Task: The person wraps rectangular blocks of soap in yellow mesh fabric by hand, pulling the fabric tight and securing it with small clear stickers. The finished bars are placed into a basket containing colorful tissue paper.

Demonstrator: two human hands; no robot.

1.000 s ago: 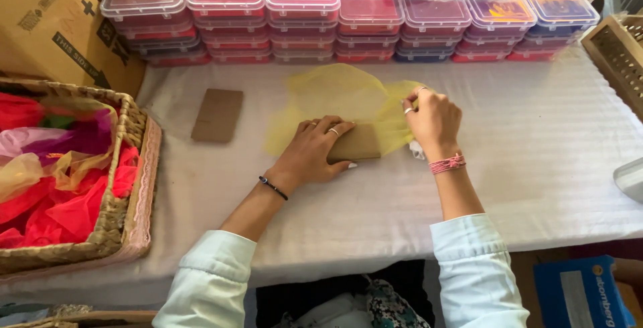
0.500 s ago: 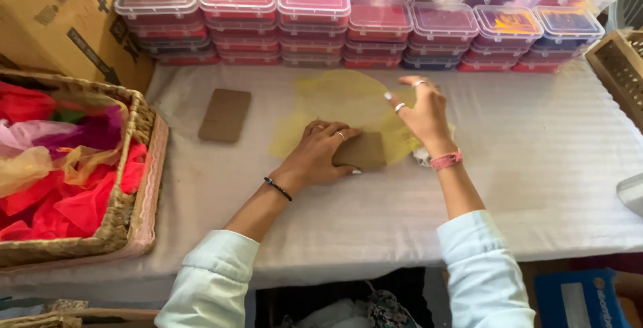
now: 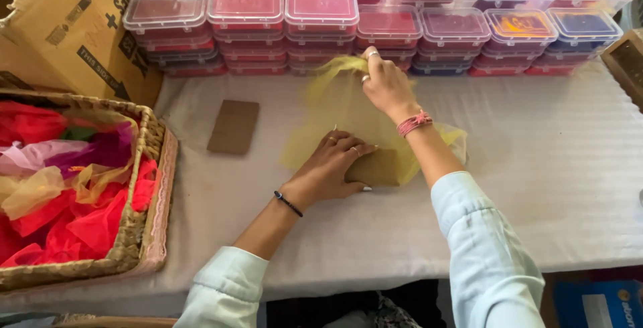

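Observation:
A sheer yellow fabric piece (image 3: 338, 110) lies spread on the white table cover (image 3: 536, 167). My left hand (image 3: 331, 167) presses flat on a small brown card (image 3: 377, 167) that sits on the fabric. My right hand (image 3: 385, 84) pinches the fabric's far edge and lifts it up near the stacked boxes. A second brown card (image 3: 233, 126) lies loose on the table, to the left of both hands.
Several clear lidded plastic boxes (image 3: 321, 17) with red, purple, orange and blue contents are stacked along the far edge. A wicker basket (image 3: 137, 234) of colourful fabric pieces stands at left. A cardboard box (image 3: 67, 27) is at the back left.
My right hand moved from the fabric's right side up to its far edge and raised it. My left hand stayed pressed on the card.

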